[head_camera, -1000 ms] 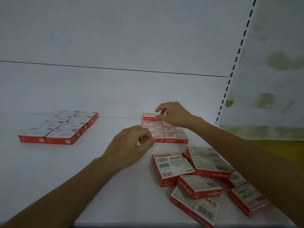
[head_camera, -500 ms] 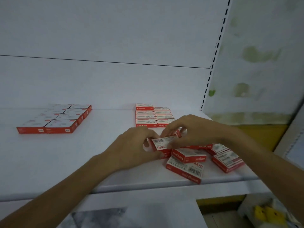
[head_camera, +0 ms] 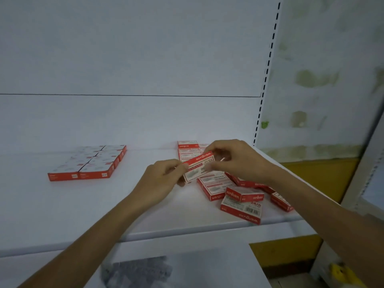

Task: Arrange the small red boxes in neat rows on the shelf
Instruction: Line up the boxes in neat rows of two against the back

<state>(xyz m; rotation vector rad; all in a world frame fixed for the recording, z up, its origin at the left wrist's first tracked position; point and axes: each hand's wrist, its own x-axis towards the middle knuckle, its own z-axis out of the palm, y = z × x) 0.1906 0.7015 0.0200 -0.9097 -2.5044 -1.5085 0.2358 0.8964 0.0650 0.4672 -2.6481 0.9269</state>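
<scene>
Rear box rows (head_camera: 188,151) — half hidden, print blurred.

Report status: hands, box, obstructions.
Left grip and right grip both pinch one red box, held above shelf. Loose pile lies in front of neat rows.

This looked like a shop. The shelf (head_camera: 62,206) was white sheet-metal display racking, with a plain back panel (head_camera: 124,50) and an upright (head_camera: 268,65) punched with a column of slots. Many identical red boxes (head_camera: 242,212), printed with a brand name and barcodes, lay on it like stock: a flat block (head_camera: 91,163) at the left, a loose heap (head_camera: 245,196) at the right.
</scene>
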